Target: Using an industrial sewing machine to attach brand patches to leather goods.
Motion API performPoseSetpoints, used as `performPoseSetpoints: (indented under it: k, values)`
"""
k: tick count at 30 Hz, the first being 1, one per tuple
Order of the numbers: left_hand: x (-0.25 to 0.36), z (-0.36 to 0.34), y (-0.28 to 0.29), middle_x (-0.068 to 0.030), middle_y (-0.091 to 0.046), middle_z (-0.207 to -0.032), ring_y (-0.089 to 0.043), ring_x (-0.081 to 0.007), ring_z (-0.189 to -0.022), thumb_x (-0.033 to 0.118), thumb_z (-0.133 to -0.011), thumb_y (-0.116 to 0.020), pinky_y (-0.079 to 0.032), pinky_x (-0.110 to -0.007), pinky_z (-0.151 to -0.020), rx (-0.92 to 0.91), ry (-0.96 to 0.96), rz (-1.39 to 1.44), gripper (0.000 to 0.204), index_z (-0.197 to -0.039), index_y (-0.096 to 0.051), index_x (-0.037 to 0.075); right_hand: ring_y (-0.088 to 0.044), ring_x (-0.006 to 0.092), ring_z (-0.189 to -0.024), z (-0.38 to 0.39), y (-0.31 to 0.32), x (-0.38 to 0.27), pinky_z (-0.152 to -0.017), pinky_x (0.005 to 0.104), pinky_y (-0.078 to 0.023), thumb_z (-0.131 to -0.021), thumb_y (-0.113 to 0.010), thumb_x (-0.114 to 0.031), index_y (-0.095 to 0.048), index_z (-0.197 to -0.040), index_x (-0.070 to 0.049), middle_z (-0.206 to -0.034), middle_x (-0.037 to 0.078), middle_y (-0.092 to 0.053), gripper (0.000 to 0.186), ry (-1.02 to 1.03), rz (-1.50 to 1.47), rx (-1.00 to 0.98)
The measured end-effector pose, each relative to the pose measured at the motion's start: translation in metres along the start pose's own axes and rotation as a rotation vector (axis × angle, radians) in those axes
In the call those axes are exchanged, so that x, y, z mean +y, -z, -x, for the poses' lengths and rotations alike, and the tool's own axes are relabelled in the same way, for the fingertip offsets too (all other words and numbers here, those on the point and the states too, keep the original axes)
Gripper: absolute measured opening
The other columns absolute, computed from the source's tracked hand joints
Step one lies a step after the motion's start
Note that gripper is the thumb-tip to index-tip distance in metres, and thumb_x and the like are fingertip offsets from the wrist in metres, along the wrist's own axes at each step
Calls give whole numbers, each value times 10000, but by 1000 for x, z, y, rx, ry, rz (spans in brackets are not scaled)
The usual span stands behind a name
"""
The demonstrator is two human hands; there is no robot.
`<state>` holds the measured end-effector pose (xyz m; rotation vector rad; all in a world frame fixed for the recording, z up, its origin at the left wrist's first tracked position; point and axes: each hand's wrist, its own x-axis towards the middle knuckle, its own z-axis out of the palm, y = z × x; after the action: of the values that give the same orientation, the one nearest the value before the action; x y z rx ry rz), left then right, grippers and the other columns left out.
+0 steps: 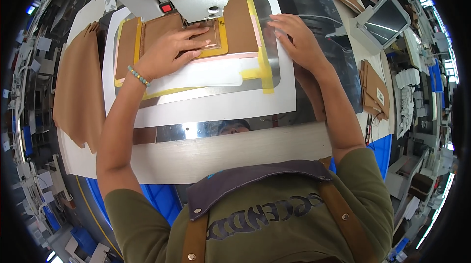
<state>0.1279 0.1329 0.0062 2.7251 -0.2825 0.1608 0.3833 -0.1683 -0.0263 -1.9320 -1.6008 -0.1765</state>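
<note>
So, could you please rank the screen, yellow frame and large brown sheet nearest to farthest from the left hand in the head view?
From the left hand:
1. Yellow frame, close on its right.
2. Large brown sheet, to its left.
3. Screen, far to its right.

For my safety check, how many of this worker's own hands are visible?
2: the left hand over the brown panels, near the machine head; the right hand to the right of the yellow tape.
</note>
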Motion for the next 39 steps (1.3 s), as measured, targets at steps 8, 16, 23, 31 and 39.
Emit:
performPoseSetpoints:
  k: [8,16,23,31,39]
  values:
    - [-16,-10,0,-172,-671,-1459,-659,-341,-1141,238,-1036,-659,-514,-439,-1042,-26,128,-26,375,-1388,-752,150,-560,325,-1390,1,0,0,-1194,436,-440,-994,-627,-65,-730,-1303,-27,-1431,120,-677,328,18,-4,-4]
    - [-45,-10,-22,-227,-718,-1075,-639,-388,-1008,295,-1052,-657,-511,-457,-913,221,87,-46,362,-1388,-759,207,-570,318,-1377,-1,-2,-2,-1163,442,-456,-995,-628,-94,-753,-1263,-42,-1413,112,-686,300,6,-20,15]
    - [-42,18,-10,-189,-743,-1214,-710,-270,-1139,161,-1022,-727,-522,-364,-1050,468,431,379,351,-1272,-696,-84,-582,312,-1357,-3,-1,-4,-1119,454,-474,-991,-643,-116,-763,-1223,-43,-1400,100,-695,271,71,5,54]
    - [-18,21,30,-138,-589,-1457,-565,-224,-1359,164,-929,-870,-416,-379,-1200,684,339,580,695,-1489,-497,-13,-573,302,-1368,1,-1,-2,-1113,448,-473,-991,-652,-115,-769,-1204,-53,-1407,83,-696,251,55,3,42]
    - [4,0,27,-108,-599,-1437,-576,-181,-1323,153,-997,-811,-433,-336,-1162,859,309,603,609,-1481,-489,-30,-575,297,-1364,0,-4,3,-1115,444,-473,-1003,-647,-133,-767,-1191,-58,-1390,74,-701,235,92,29,73]
